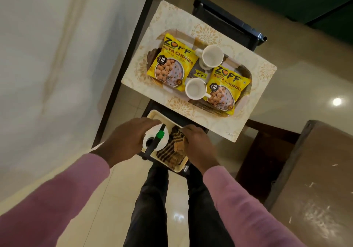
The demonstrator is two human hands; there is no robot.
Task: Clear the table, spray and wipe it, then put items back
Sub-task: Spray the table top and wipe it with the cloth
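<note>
A small cream table point(254, 98) with a floral pattern carries an oval tray point(245, 73). On the tray lie two yellow soya chunk packets point(172, 63) point(224, 90) and two white cups point(212, 57) point(195, 89). Nearer to me, a cream bin point(152, 114) holds a white spray bottle point(162, 138) with a black and green trigger, beside a brown striped cloth point(173, 149). My left hand point(124, 141) curls around the bottle's left side. My right hand point(198, 145) rests on the cloth with bent fingers; whether it grips the cloth is unclear.
A black chair point(229, 23) stands beyond the table. A dark wall edge point(129, 48) runs along the left of the table. A brown wooden piece of furniture point(313, 180) is at the right. Glossy beige floor lies around my legs point(172, 199).
</note>
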